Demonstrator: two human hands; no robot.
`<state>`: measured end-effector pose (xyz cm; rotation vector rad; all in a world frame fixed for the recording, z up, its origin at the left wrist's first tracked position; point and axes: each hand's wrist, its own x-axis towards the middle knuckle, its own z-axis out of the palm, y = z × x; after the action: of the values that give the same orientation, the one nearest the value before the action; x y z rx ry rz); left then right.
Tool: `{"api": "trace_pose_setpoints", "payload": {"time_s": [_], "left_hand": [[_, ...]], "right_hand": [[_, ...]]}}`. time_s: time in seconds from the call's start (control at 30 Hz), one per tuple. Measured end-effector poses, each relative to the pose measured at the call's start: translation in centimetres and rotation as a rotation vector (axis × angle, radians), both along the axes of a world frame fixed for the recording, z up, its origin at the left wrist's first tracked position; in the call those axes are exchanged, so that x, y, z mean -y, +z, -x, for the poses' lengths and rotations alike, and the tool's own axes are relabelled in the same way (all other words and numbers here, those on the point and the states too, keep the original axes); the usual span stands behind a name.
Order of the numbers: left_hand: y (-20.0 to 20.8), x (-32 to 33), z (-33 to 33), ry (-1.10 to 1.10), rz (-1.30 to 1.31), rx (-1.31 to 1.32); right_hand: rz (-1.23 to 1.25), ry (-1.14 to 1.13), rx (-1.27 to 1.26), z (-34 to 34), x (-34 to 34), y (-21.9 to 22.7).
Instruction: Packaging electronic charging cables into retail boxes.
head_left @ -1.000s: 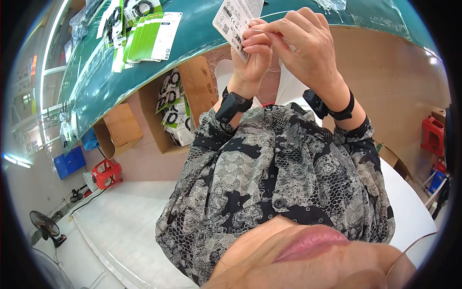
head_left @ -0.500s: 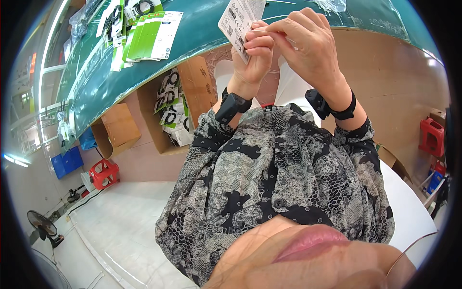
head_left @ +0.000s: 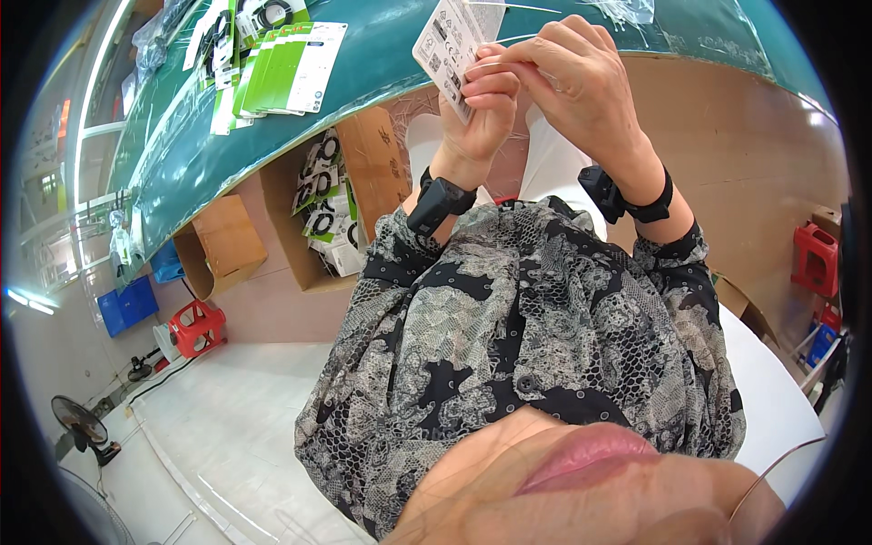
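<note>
Just in front of the green table's edge, my left hand grips a white printed card, which stands tilted with its printed side toward me. The fingers of my right hand are pinched together beside the card's right edge. They hold a thin white plastic tie, which runs toward the card. Another thin white strip sticks out from the card's top; whether both are one tie I cannot tell. What lies behind the card is hidden.
Fanned green-and-white cards and packed black cables lie on the green table at left. Loose white strips lie farther right. Below the edge stand a carton of packed cables and another cardboard box. Red stools stand both sides.
The card and both hands have shifted very slightly. More of the thin white strips shows above my right fingers. My grips stay the same.
</note>
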<state>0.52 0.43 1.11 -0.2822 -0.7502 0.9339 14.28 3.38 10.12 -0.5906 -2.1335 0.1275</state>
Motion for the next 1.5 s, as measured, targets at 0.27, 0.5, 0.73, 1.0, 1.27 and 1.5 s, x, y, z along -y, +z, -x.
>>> {"api": "trace_pose_setpoints", "payload": {"time_s": [0.27, 0.5, 0.73, 1.0, 1.27, 1.5], "left_hand": [[-0.3, 0.2, 0.3, 0.018, 0.011, -0.051], [-0.4, 0.2, 0.0, 0.018, 0.020, -0.057], [-1.1, -0.2, 1.0, 0.184, -0.062, -0.383], [0.6, 0.0, 3.3, 0.533, -0.086, -1.296], [0.8, 0.1, 2.8, 0.603, -0.009, -1.446], [1.0, 0.3, 1.8, 0.536, 0.028, -1.441]], "right_hand": [[0.056, -0.026, 0.023, -0.2, 0.2, 0.3], [0.040, 0.032, -0.008, -0.2, -0.2, 0.1], [0.085, 0.043, -0.060, -0.3, -1.1, -1.5], [0.560, -0.048, -0.314, -1.1, -1.5, -4.7], [0.796, 0.086, -0.552, -1.6, -2.7, -7.7], [0.969, 0.114, -0.560, -1.5, -3.4, -10.7]]}}
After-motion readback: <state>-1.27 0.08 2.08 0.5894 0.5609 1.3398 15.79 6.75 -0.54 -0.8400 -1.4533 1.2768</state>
